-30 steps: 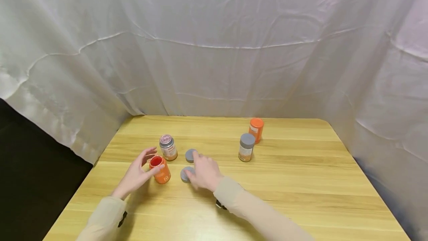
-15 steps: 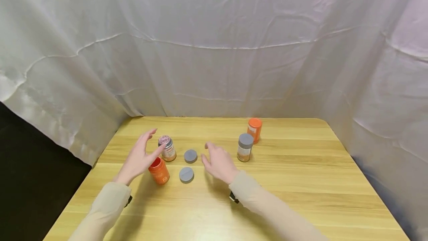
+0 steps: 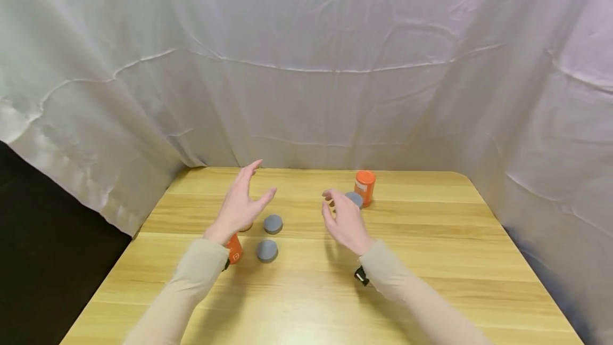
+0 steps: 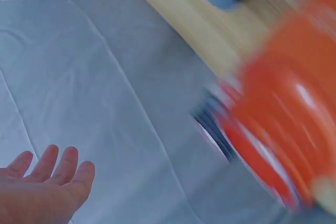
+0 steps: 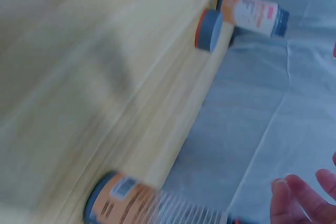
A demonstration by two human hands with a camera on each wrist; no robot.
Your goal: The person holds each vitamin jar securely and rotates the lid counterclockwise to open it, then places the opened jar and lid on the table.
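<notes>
My left hand (image 3: 237,209) is raised over the left of the table, fingers spread and holding nothing. Beneath its wrist stands an orange jar (image 3: 234,249), partly covered; it looms large and blurred in the left wrist view. A second jar with an orange and white label (image 5: 252,14) is almost hidden behind the left hand in the head view. Two grey lids, a far one (image 3: 273,224) and a near one (image 3: 267,251), lie flat between the hands. The right hand (image 3: 347,222), fingers loosely bent and empty, hovers before a grey-lidded jar (image 3: 355,198), hiding most of it.
An orange-capped jar (image 3: 365,188) stands behind the grey-lidded one. The wooden table (image 3: 431,260) ends at a grey-white curtain (image 3: 306,105) at the back and sides. Black material (image 3: 48,260) fills the lower left.
My right hand has left the grey lids and moved right, toward the grey-lidded jar. The left hand has come away from the orange jar, rising forward and to the right. Jars and lids stay put.
</notes>
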